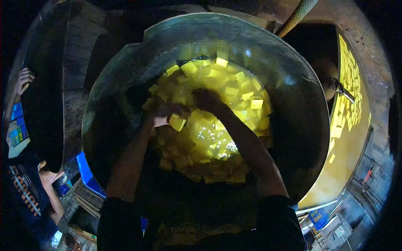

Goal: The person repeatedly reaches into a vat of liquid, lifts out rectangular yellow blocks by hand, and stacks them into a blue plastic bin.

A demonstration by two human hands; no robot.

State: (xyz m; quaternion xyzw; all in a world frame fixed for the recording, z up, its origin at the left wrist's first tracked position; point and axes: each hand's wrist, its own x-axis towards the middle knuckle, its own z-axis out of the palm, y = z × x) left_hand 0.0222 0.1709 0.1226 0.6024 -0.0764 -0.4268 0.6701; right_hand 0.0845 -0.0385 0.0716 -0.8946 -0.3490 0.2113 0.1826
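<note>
A wide, deep round vat (110,84) lies before me, part filled with cloudy yellow liquid (201,124). Many yellow square blocks, which look like tofu, float or lie sunken in it, among them a bright block (256,103) on the right. My left hand (168,113) is over the liquid, left of the middle, with its fingers around a tilted yellow block (177,122). Just right of it, my right hand (206,98) reaches down to the liquid. Deep shadow hides its fingers and anything they may hold.
At right stands a second vat of tan liquid (340,169), with many yellow blocks (348,84) along its far side. A metal pipe end (347,94) juts over it. A ribbed hose (296,17) comes down behind my vat. Another person's hands (50,177) are at a dark container on the left.
</note>
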